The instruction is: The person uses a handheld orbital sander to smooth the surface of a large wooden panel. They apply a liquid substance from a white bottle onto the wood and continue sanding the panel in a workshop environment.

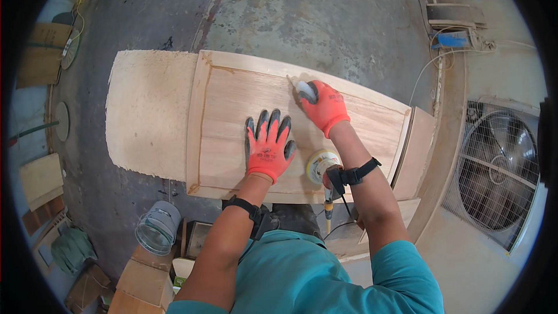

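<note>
While the left grip point(269, 148) is spread palm-down over the wooden panel point(232, 96), fingers apart and nothing grasped, the work is being done up at the far edge! There, by the right grip point(323, 106), a small white piece point(304, 88) is clutched, its kind not to be told from above, as most of it is covered by the glove. Its narrow, brownish end is aimed at the inner seam of the panel's far border. Both grips are clad in red gloves with black fingertips, and black straps point(366, 170) are worn round the forearms.

And the panel itself? Laid out crosswise in front of the teal shirt point(308, 276), it is framed by a pale border, with brown lines drawn along the seams. Its left end is flanked by a rough-edged pale board point(148, 113), its right end by a plain board point(414, 151). Near the close edge, just beside the right forearm, a round tool point(319, 166) with a yellowish disc is seen, partly hidden. Down to the left, a clear bucket point(158, 227) is passed by the eye; over on the right, a big fan point(497, 168) is caged behind wire.
</note>
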{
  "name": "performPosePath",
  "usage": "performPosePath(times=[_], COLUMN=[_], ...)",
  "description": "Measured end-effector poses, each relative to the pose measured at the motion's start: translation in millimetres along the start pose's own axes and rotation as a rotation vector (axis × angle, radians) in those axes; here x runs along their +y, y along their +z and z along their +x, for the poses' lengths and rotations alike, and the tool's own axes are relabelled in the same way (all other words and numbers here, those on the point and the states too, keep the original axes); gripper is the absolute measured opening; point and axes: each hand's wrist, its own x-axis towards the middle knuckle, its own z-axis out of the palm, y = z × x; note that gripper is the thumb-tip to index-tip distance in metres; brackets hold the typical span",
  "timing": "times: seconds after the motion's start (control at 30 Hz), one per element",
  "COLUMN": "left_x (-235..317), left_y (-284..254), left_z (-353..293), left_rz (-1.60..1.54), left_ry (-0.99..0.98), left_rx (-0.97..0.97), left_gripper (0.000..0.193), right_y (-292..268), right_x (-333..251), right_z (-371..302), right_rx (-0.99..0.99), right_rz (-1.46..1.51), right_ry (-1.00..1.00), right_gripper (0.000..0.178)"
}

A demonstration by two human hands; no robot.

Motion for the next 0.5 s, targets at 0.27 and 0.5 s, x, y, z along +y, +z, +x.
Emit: performPosePath(times=[0.27,0.5], left_x=[1,0], left_y=[-2,5], left_z=[-1,-3], left_rz=[-0.016,-0.021], left_ry=[-0.024,-0.037], left_rx=[-0.044,-0.04], left_gripper=[0.06,0.058], right_y=[0,0], right_x=[0,-10], right_z=[4,15], right_rx=[-0.013,0.029], right_rz=[-0.012,-0.021], right_ry=[-0.012,0.002], right_gripper=[0.034,0.031])
